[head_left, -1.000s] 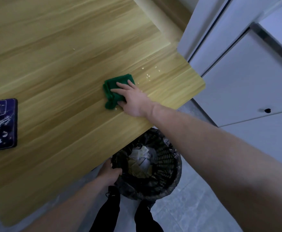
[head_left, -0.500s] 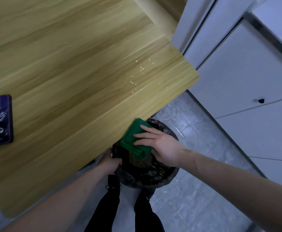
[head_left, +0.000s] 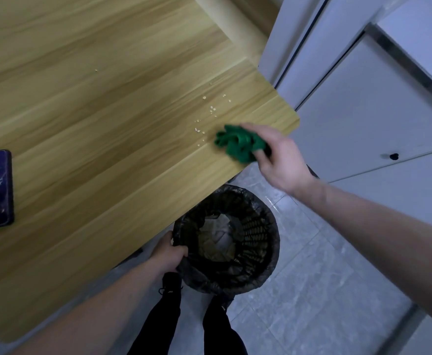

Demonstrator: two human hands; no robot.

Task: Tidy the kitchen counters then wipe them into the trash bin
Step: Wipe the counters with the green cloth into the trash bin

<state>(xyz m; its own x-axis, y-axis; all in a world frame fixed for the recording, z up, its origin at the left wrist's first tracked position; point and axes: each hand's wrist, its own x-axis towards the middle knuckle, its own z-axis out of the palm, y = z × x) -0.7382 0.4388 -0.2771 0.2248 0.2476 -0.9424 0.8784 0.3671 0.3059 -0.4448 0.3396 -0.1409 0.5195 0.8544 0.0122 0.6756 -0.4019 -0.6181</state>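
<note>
On counter (head_left: 107, 111) edge: right hand (head_left: 276, 160) back from bin (head_left: 268, 254), clutching cloth (head_left: 238, 144); left hand (head_left: 168, 254) still grips rim.

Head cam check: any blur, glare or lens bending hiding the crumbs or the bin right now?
Head view: the pale crumbs on the wooden counter read sharp, without glare; the right hand gripping the crumpled green cloth is slightly motion-smeared; wide-angle bending curves the counter edge; the black mesh trash bin is dim inside.
</note>
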